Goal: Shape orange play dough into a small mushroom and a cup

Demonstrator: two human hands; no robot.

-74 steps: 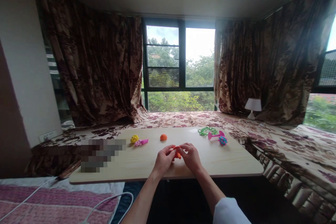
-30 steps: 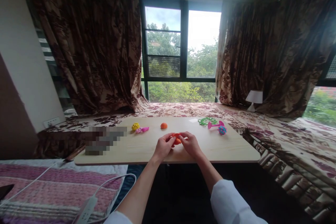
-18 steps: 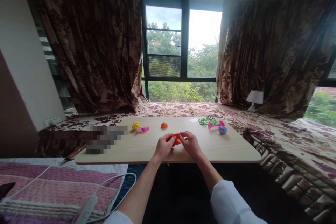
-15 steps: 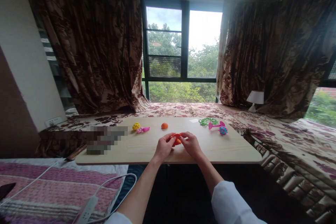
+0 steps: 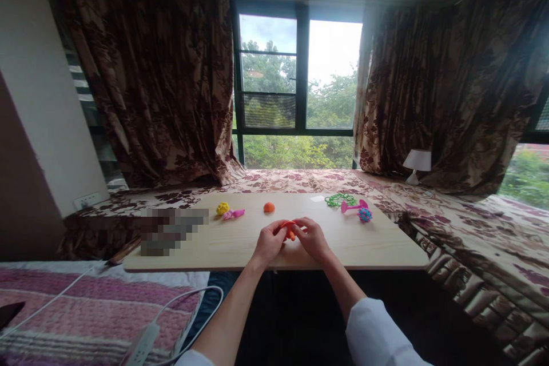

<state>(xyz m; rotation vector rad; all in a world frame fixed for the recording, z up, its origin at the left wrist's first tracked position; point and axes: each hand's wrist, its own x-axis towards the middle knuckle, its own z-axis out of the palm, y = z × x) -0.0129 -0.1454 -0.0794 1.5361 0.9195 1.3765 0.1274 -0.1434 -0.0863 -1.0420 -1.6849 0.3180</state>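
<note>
Over the near middle of the table, my left hand (image 5: 271,240) and my right hand (image 5: 312,237) are closed on a small, soft-looking orange piece (image 5: 292,234). Thumbs and fingertips pinch it from both sides. A thin band of it curves over the top and a lump hangs beneath; its kind is not clear. Beyond my hands a rounded orange lump (image 5: 269,207) of the same colour rests on the wooden table (image 5: 240,240).
On the table's left lie a knobbly yellow ball (image 5: 222,208) and a pink toy (image 5: 234,214). At the right are green beads or cord (image 5: 339,200), a pink dumbbell-shaped toy (image 5: 354,206) and a spiky blue ball (image 5: 365,215). A power strip (image 5: 143,343) lies on the bed.
The orange piece between my fingers has changed shape: its top band looks thinner and the lower lump hangs more apart. My hands stay in nearly the same place.
</note>
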